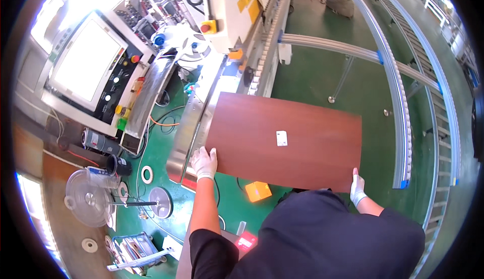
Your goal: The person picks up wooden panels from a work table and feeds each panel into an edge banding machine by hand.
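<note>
Forearms enter from the lower edge above a dark shirt. Left hand, in a white glove, lies flat with fingers spread on the near left corner of a reddish-brown wooden panel. Right hand, also gloved in white, grips the panel's near right corner, fingers curled around the edge. The panel is held level in front of the body, its left edge resting against a curved steel infeed plate; a small white label sits near its centre. Below the panel's near edge, an orange box lies on the green floor. To the near left stand a fan and a round floor stand. Farther left, a control console carries a bright screen and coloured buttons. Beyond the panel, a cream machine housing bears a red stop button. A roller conveyor curves along the right side into the distance.
</note>
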The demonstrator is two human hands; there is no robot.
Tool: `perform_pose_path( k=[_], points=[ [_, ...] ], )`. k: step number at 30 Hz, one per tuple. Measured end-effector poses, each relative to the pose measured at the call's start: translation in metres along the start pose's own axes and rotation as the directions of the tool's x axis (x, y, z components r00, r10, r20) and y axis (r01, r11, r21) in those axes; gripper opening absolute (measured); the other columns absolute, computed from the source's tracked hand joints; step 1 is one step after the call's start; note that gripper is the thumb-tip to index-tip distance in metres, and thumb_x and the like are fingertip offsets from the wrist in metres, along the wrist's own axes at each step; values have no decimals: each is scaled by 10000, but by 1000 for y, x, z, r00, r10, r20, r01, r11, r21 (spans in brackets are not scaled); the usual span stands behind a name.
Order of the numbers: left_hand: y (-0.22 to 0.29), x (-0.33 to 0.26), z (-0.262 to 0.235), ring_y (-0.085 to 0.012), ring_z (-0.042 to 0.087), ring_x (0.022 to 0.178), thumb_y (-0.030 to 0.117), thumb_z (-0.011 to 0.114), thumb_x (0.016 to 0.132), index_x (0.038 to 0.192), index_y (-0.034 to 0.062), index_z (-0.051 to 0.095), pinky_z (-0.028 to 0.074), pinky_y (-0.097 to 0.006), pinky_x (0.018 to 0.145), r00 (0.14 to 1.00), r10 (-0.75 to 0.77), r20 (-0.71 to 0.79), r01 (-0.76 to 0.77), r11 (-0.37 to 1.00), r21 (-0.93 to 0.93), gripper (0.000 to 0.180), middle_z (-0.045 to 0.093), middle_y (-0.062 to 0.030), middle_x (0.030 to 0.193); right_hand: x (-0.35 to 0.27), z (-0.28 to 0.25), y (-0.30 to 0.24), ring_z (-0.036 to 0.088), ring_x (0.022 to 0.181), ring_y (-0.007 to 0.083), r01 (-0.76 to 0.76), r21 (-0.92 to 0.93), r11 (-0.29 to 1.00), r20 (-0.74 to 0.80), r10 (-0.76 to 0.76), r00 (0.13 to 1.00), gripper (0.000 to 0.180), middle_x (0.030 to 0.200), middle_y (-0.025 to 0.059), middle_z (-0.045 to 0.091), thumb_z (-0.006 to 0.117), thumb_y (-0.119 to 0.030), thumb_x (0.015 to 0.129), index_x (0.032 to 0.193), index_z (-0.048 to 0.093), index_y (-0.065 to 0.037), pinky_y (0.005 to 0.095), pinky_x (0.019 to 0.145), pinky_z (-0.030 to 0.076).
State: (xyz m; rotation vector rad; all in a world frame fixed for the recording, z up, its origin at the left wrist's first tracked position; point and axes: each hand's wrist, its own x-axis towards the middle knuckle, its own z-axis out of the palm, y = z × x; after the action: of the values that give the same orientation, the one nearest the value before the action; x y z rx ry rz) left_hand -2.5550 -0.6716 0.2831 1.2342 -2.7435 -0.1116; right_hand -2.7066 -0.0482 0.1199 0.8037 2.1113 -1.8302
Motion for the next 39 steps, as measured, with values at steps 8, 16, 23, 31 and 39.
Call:
perform_pose_path(
  k=[8, 16, 23, 31, 39],
  points=[
    [-93, -43, 34, -391, 508, 1328, 305, 649, 921, 1280, 59, 615, 389, -508, 1124, 965, -56, -257, 36, 996, -82, 437, 582, -183, 1387, -57, 35, -98, 582, 1211, 196, -101, 4, 995, 270, 96, 958, 602, 1328, 90, 631, 686, -419, 1001, 1370, 568, 42, 355, 1084, 443],
    [-87, -42, 27, -409, 516, 1311, 287, 644, 922, 1252, 56, 625, 382, -538, 1116, 964, -135, -231, 98, 981, -164, 403, 586, -191, 1386, -20, 73, -126, 540, 1183, 170, -79, 25, 997, 285, 68, 956, 655, 1292, 69, 599, 751, -432, 953, 1360, 548, 39, 335, 1086, 411],
    [-89, -38, 31, -427, 515, 1297, 261, 628, 930, 1266, 45, 608, 399, -535, 1106, 966, -145, -213, 113, 981, -159, 400, 573, -212, 1388, -11, 95, -159, 535, 1135, 152, -4, -134, 991, 158, 26, 987, 595, 1224, 44, 610, 726, -484, 962, 1266, 612, 15, 335, 1050, 425],
    [-86, -30, 29, -410, 489, 1332, 256, 607, 934, 1336, 54, 567, 355, -535, 1139, 966, -212, -146, 198, 975, -102, 452, 551, -198, 1417, 43, 141, -200, 575, 1104, 171, 25, -105, 994, 100, -14, 995, 562, 1167, 43, 619, 730, -528, 946, 1193, 628, -34, 358, 1015, 469],
    [-81, -27, 29, -390, 479, 1333, 257, 601, 925, 1335, 63, 566, 331, -528, 1149, 955, -259, -141, 251, 965, -71, 455, 545, -164, 1412, 137, 176, -245, 621, 1193, 234, -23, -4, 1000, 164, 23, 986, 634, 1323, 69, 645, 717, -543, 946, 1354, 596, -74, 409, 1055, 492]
  ],
)
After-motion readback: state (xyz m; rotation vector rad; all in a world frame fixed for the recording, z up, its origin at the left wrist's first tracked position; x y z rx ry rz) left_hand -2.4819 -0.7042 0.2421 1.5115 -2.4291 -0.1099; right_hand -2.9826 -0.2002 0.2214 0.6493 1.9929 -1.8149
